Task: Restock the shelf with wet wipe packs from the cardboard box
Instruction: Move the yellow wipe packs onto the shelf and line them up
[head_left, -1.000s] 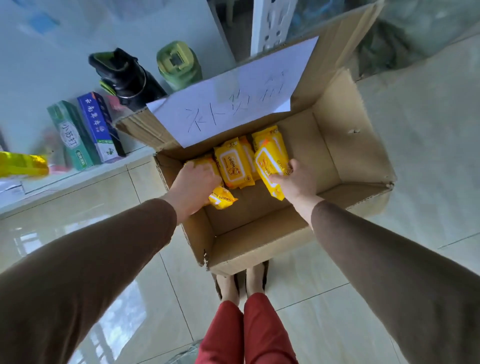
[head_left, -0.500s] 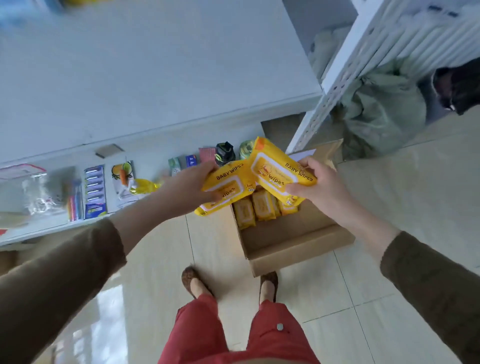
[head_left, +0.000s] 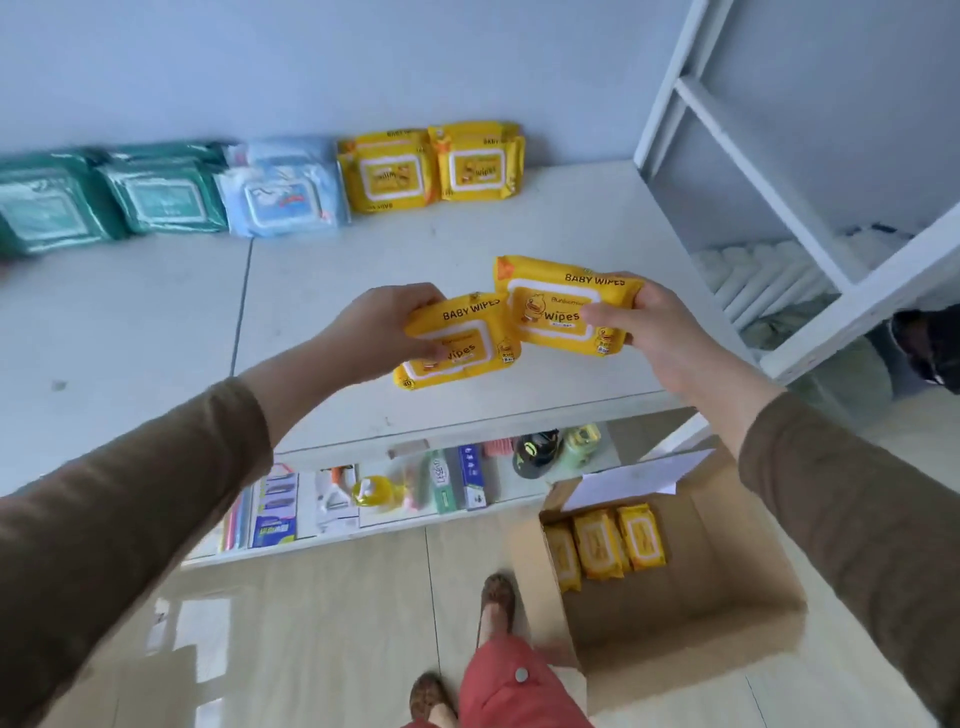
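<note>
While each hand grips one yellow pack, left hand (head_left: 376, 332) on the lower pack (head_left: 457, 343), right hand (head_left: 654, 332) on the upper pack (head_left: 558, 306), both hover over the shelf (head_left: 519, 234), stocked row (head_left: 431, 166) straight ahead, long sides crosswise.

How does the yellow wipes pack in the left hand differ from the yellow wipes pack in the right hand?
The yellow wipes pack in the left hand sits lower and nearer the shelf's front edge; the yellow wipes pack in the right hand is higher and overlaps its upper right corner. The left hand grips its pack from the left end, the right hand from the right end. Both are the same BABY WIPES design, label up, over the white shelf.
</note>
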